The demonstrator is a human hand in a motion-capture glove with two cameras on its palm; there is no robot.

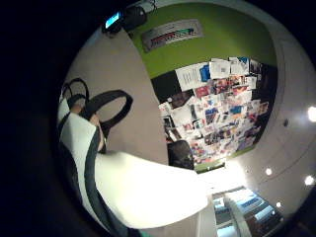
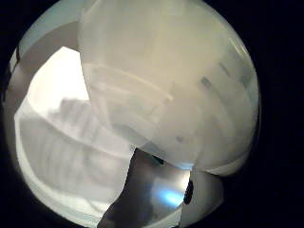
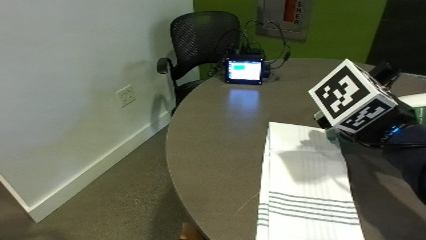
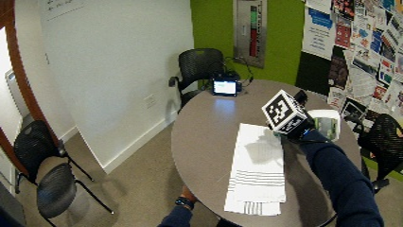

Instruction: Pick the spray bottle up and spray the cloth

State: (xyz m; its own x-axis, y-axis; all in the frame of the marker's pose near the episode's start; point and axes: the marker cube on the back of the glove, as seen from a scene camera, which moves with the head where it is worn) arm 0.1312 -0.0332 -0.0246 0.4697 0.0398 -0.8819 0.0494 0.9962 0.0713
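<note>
A white cloth (image 4: 258, 165) with grey stripes lies flat on the round grey table (image 4: 201, 137), its long side running toward the person. My gloved right hand (image 4: 303, 131) is raised just past the cloth's far right corner and grips a pale translucent spray bottle (image 4: 327, 125), held off the table. In the outside view only the glove (image 3: 393, 134) and a sliver of the bottle (image 3: 417, 100) show beside the cloth (image 3: 306, 185). The bottle's body (image 2: 171, 85) fills the thumb side palm view, with the striped cloth (image 2: 61, 142) below it.
A small lit screen with cables (image 4: 225, 86) stands at the table's far edge, with a black mesh chair (image 4: 198, 64) behind it. Another black chair (image 4: 385, 137) is at the right. The person's bare left hand (image 4: 182, 203) rests at the near edge.
</note>
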